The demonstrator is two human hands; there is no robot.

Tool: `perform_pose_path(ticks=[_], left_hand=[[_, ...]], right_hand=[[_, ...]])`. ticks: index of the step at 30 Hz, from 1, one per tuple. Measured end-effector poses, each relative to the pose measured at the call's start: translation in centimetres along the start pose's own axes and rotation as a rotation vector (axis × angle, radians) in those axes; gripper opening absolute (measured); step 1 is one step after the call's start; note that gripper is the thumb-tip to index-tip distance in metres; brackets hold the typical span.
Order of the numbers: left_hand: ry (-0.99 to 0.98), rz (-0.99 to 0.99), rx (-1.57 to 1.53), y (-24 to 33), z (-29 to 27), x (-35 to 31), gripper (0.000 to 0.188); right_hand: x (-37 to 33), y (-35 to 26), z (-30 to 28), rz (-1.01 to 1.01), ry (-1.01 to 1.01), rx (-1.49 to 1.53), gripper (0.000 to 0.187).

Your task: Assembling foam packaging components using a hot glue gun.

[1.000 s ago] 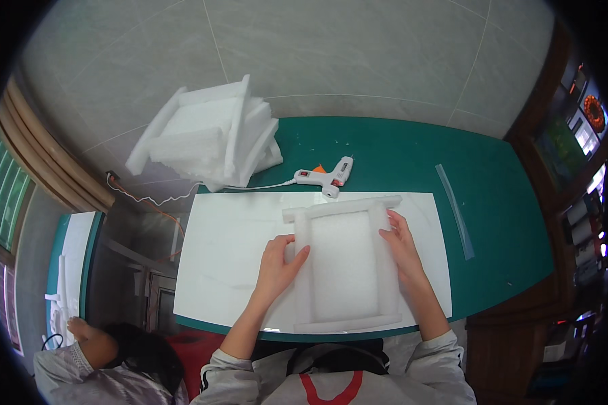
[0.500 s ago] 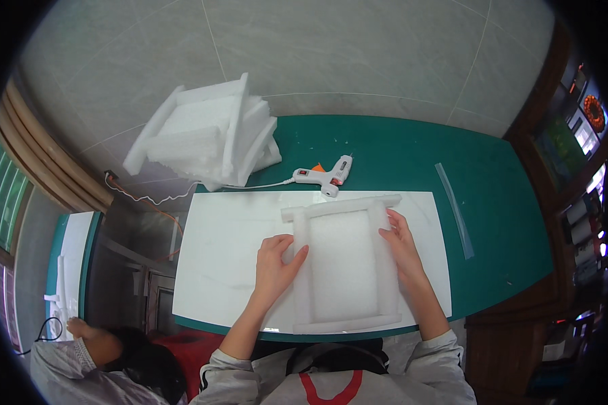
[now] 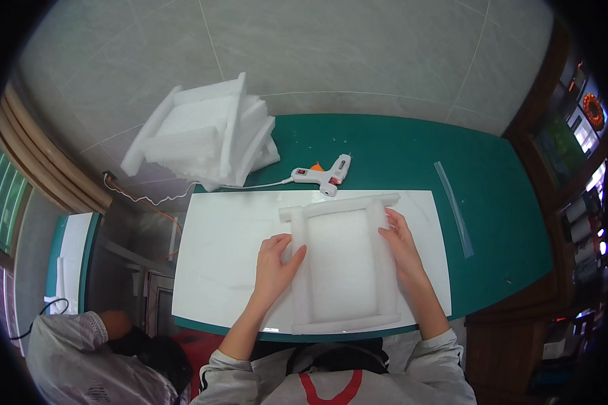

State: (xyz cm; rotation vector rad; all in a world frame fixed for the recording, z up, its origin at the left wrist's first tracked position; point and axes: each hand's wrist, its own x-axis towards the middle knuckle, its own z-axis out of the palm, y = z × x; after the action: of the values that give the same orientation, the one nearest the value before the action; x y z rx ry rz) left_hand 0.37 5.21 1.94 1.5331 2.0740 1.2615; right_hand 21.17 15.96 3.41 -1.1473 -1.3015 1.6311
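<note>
Hands (image 3: 275,264) (image 3: 402,244) pressing foam frame (image 3: 341,266), white board (image 3: 230,263)

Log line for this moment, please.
left hand: pressing foam frame left rail | right hand: pressing right rail | glue gun: idle on green table

A small craft workshop: green worktable (image 3: 493,175), glue gun (image 3: 325,175), stacked white foam pieces (image 3: 203,131) (grey tiled floor (image 3: 358,54)).

Both forearms enter from the lower edge, converging on the foam frame (image 3: 341,266). Left hand (image 3: 275,263) lies flat, palm down, fingers on the frame's left rail. Right hand (image 3: 402,244) is flat too, fingers extended along its right rail.
</note>
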Motion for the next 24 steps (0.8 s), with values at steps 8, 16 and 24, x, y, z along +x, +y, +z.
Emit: perform_pose_path(ticks=[8,16,24], left_hand=[[-0.007,-0.009,-0.043,-0.4,0.2,-0.1,0.038],[-0.005,-0.015,-0.035,0.0,-0.1,-0.4,0.038],[0.031,0.002,-0.057,-0.7,0.0,0.1,0.038]], right_hand=[[0.1,0.2,-0.1,0.021,-0.014,0.023,0.044],[0.0,0.6,-0.4,-0.016,-0.032,0.027,0.044],[0.5,0.7,-0.6,-0.015,-0.056,0.04,0.043]])
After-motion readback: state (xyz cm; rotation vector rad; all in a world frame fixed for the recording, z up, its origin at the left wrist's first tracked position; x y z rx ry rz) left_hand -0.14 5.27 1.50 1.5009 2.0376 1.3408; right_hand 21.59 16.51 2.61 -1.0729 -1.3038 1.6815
